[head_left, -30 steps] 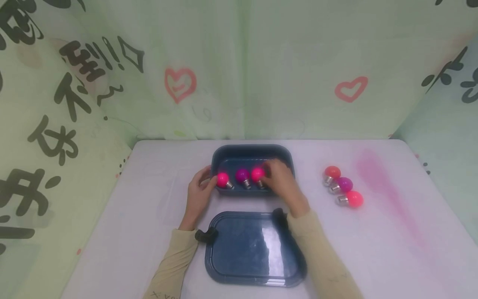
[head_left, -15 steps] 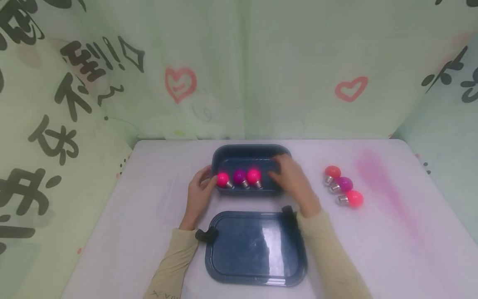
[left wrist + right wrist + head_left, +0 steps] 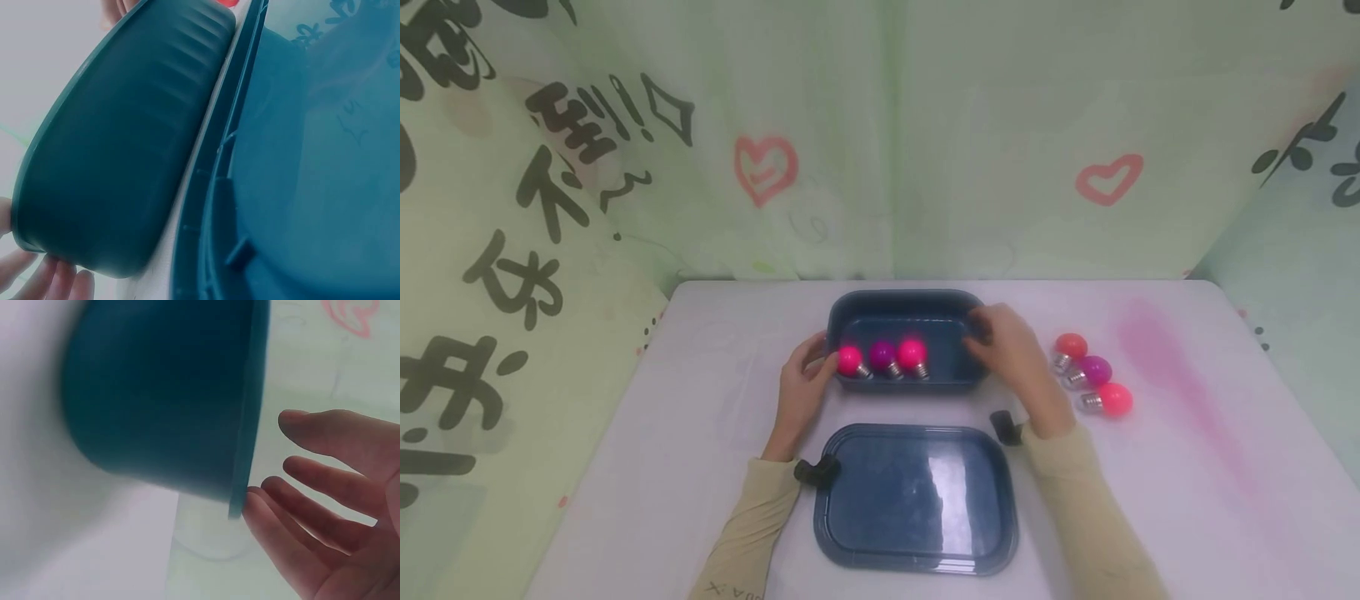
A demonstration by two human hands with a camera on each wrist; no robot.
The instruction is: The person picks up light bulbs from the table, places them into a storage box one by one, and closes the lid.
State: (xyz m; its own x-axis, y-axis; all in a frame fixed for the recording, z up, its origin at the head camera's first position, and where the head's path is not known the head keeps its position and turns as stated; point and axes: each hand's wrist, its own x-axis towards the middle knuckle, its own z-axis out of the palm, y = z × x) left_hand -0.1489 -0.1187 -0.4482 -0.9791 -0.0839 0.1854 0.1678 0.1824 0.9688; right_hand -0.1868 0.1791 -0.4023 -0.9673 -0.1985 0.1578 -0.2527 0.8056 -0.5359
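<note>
A dark blue box (image 3: 943,354) sits at the back of the table, with three light bulbs along its front side: a pink bulb (image 3: 850,360), a purple bulb (image 3: 883,356) and another pink bulb (image 3: 913,353). My left hand (image 3: 800,398) grips the box's left end, thumb at the rim and fingers against the outer wall. In the right wrist view, my right hand (image 3: 331,506) has its fingers spread and holds nothing. Its fingertips are at the rim of the box's right end, apparently touching it.
A dark blue lid (image 3: 917,500) lies in front of the box. Right of the box are a red-orange bulb (image 3: 1071,346), a purple bulb (image 3: 1096,371) and a pink bulb (image 3: 1116,400). Black wrist cameras show at both cuffs. A printed curtain (image 3: 985,167) hangs behind.
My right hand has let go of the rightmost pink bulb in the box and moved right to the box's right rim. That bulb and the purple one shifted slightly left. The left hand stays put.
</note>
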